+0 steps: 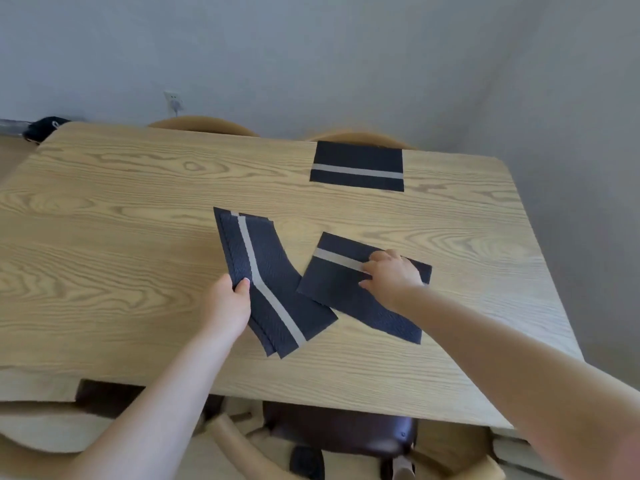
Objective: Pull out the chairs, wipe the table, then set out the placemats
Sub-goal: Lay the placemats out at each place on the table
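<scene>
No readable text, labels, brands or numbers anywhere in view.

Open counter to the left, mats crowding the middle

Left of the mat stack (270, 282) the counter (104, 237) lies bare out to its edge; just right of the stack a single mat (346, 292) lies under the right hand (391, 275), and beyond it, at the far edge, another mat (356, 166) lies flat.

Dark placemats (356, 166), pale grey stripe
</scene>
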